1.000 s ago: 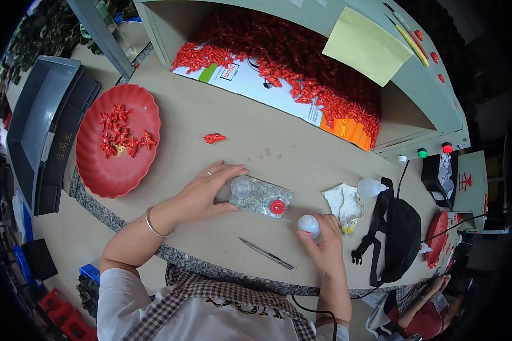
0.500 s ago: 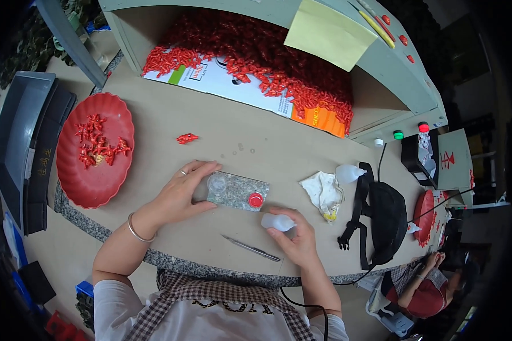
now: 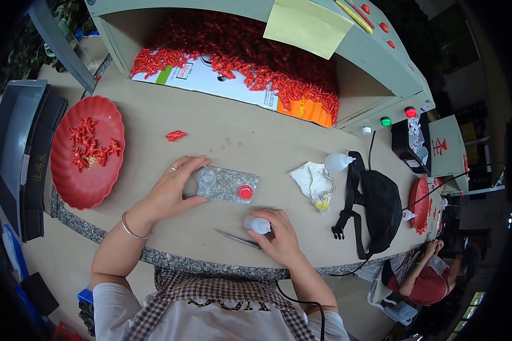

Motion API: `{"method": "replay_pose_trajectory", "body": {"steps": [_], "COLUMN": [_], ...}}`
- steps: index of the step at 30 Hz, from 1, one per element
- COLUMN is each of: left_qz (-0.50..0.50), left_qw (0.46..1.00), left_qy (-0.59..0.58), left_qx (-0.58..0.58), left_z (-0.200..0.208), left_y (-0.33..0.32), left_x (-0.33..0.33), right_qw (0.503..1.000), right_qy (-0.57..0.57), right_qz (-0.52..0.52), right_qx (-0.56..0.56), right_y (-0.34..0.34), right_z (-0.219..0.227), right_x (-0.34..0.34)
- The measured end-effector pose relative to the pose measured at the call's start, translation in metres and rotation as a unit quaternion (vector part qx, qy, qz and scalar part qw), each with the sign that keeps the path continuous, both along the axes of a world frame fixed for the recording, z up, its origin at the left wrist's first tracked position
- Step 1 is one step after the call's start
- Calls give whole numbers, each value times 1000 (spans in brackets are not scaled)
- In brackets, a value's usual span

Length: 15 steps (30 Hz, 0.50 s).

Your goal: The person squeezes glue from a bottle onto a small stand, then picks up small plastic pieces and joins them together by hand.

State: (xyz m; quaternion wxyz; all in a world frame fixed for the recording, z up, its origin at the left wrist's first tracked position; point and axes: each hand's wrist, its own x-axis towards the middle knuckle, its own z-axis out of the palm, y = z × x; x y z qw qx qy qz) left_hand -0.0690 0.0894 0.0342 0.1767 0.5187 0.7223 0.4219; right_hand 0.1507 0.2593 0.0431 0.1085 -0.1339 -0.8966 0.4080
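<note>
left hand point(image 3: 173, 190) fingers spread, steadying grey speckled plate point(image 3: 227, 184) | right hand point(image 3: 279, 238) curled round small white bottle point(image 3: 257, 225) | yellow square note point(image 3: 307, 25) stuck up top

A red oval tray point(image 3: 68, 187) is sitting at the left of the table point(image 3: 267, 145), holding a small cluster of red plastic pieces point(image 3: 91, 149). One stray red piece point(image 3: 176, 135) is lying alone on the table near it. Grey stacked bins point(image 3: 17, 148) are standing beyond the tray's left edge. At the back, a heap of red pieces point(image 3: 256, 54) is spilling over a printed cardboard sheet point(image 3: 210, 77). Right of centre, a crumpled white cloth point(image 3: 314, 183) is lying just beside a black waist bag point(image 3: 378, 207) — its strap is trailing toward the table's edge.
</note>
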Motion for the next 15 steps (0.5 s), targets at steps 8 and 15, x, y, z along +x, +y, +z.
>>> {"method": "replay_pose_trajectory", "body": {"steps": [8, 15], "left_qz": [-7, -3], "left_qw": [1000, 999], "left_qy": [14, 33], "left_qx": [17, 21], "left_z": [-5, -8], "left_y": [0, -4], "left_x": [0, -2], "right_qw": [997, 993], "right_qy": [-27, -62], "right_qz": [-31, -29], "right_qx": [-68, -97], "right_y": [4, 15], "right_z": [3, 21], "right_x": [8, 7]}}
